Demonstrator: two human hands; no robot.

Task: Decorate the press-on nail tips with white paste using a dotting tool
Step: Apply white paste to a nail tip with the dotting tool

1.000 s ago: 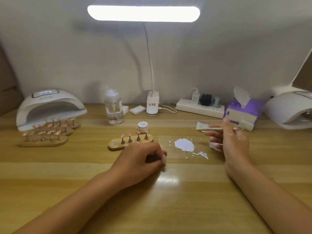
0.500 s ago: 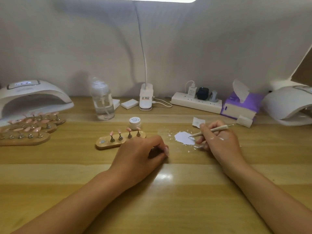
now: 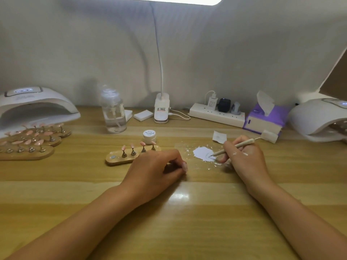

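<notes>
Right, the wooden counter (image 3: 169, 212) fills the view, with a white curing lamp at its far left corner (image 3: 33, 107) and a second one at the far right edge (image 3: 319, 119). Along the back edge sit the purple tissue pack (image 3: 266, 119), a power strip (image 3: 216, 114), a clear pump bottle (image 3: 113, 111) and the clip base of the desk lamp (image 3: 161, 111). The clip's label is too small to read.

Toward the left edge lie wooden holders (image 3: 28, 147) loaded with pink tips. At the centre is the working holder (image 3: 116, 160) with four pink nail tips (image 3: 123, 147) standing on stems.

Now the hands. The left hand (image 3: 155, 169) hasn't budged: it rests curled on the counter just in front of that holder, and I can't tell if it pinches anything.

The right hand (image 3: 244, 160) is the news. A second ago it was up near the tissue pack; now it's down, gripping the dotting tool (image 3: 236, 146) like a pen. The tool's tip is touching the white paste (image 3: 201, 153) smeared just right of centre. That looks like loading the tip, so the dotting itself is likely still to come.

Smallest of all, the little jar (image 3: 149, 136) behind the holder carries script that seems to read "Painted".
</notes>
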